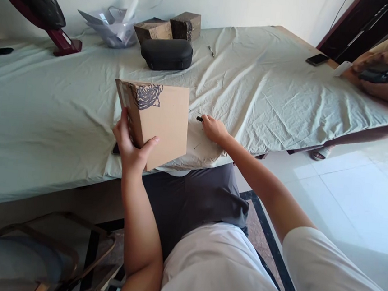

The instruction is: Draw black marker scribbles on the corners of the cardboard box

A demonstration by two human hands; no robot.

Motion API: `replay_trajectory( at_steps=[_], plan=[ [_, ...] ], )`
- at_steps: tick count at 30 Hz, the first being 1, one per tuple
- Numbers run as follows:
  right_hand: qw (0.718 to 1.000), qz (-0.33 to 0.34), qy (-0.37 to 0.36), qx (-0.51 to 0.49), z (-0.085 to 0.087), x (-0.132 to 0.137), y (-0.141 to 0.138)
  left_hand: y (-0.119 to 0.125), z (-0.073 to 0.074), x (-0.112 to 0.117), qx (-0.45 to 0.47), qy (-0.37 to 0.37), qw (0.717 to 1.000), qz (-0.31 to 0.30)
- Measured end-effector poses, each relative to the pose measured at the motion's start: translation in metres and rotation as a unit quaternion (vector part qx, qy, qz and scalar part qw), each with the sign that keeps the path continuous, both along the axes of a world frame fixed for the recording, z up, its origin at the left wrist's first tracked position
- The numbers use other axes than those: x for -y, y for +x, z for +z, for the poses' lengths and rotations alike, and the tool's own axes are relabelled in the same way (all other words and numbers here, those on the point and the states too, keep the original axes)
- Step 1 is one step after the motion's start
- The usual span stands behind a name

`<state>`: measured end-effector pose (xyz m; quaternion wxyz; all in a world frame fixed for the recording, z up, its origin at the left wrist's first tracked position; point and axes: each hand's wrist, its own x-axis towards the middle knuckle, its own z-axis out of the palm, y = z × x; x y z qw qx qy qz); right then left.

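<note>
My left hand (130, 151) is closed around the lower left side of a brown cardboard box (168, 125), thumb on its front face and fingers behind its edge. The box is tilted above the cloth near the table's front edge. Dark scribbled lines (149, 96) cover its upper left corner. To the right of the box, my right hand (215, 130) is closed on a black marker (200, 119); only its dark end sticks out, and the rest is hidden in the fingers. A small dark thing shows partly behind my left wrist.
A pale green wrinkled cloth (63, 120) covers the table. Toward the wall are a black case (166, 54), two small cardboard boxes (186, 25), a clear plastic bag (117, 30), a pen (211, 51) and a vacuum head (67, 46). A phone (317, 60) lies near another person's hands (373, 73).
</note>
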<state>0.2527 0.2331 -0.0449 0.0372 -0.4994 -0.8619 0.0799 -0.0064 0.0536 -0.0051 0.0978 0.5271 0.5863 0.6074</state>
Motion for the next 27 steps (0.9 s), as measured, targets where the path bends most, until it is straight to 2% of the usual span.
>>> replay_trajectory(
  at_steps=[4, 10, 16, 19, 21, 23, 24, 25, 27],
  plan=[
    [1.000, -0.021, -0.003, 0.001, 0.004, -0.004, -0.011, 0.002, -0.001, 0.000, -0.027, -0.014, 1.000, 0.005],
    [0.999, -0.032, -0.020, 0.010, 0.009, -0.003, -0.019, 0.001, -0.002, 0.001, -0.016, -0.011, 1.000, -0.004],
    [0.993, -0.091, -0.073, 0.005, 0.029, 0.009, -0.017, -0.002, -0.005, 0.002, -0.009, -0.018, 1.000, 0.002],
    [0.989, -0.086, -0.107, -0.046, 0.038, 0.009, 0.001, -0.004, -0.008, 0.002, -0.015, -0.024, 1.000, 0.007],
    [0.980, -0.061, -0.122, -0.147, 0.042, 0.005, 0.014, -0.005, -0.009, 0.002, -0.011, -0.019, 1.000, 0.003],
    [0.945, -0.044, -0.141, -0.292, 0.044, 0.001, 0.021, -0.005, -0.009, 0.002, -0.002, -0.013, 1.000, -0.003],
    [0.915, -0.034, -0.151, -0.373, 0.046, 0.000, 0.022, -0.004, -0.010, 0.001, 0.003, -0.009, 1.000, -0.003],
    [0.874, -0.018, -0.158, -0.458, 0.048, 0.001, 0.020, -0.004, -0.011, 0.001, 0.010, -0.007, 1.000, -0.002],
    [0.773, 0.029, -0.158, -0.614, 0.056, 0.006, 0.011, -0.002, -0.013, -0.002, 0.029, -0.004, 1.000, 0.001]
  ],
)
